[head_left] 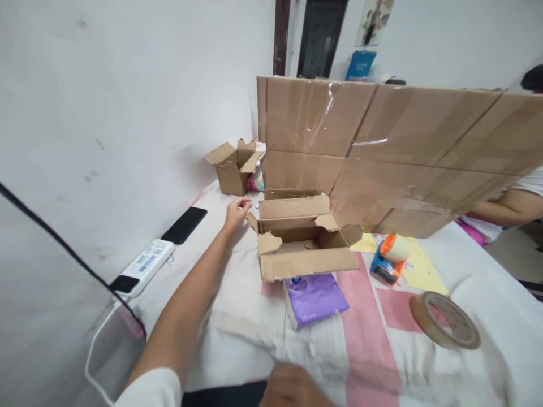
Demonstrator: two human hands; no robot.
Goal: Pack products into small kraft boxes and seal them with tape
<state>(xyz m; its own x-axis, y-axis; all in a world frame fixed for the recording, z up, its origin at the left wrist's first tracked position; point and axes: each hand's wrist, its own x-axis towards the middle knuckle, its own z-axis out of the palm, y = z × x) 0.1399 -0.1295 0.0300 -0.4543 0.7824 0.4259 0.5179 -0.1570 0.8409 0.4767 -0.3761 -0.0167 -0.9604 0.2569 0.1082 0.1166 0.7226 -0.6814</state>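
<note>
My left hand (238, 213) reaches forward over the bedding, its fingers curled together beside the left flap of an open cardboard box (309, 264); whether anything small is between the fingertips is hidden. Low at the bottom edge, my right hand (292, 387) is blurred and partly cut off, so its fingers cannot be made out. The open box has its flaps spread and looks empty inside. A purple packet (316, 299) lies just in front of it. Behind my left hand stands a smaller open carton (232, 176).
A large taped cardboard panel (382, 135) stands behind the box. To the right are a tape dispenser (390, 258) and a brown tape roll (444, 320). A black phone (184, 225) and white power bank (146, 265) lie left, near the wall. Another person's arm (504, 210) shows at right.
</note>
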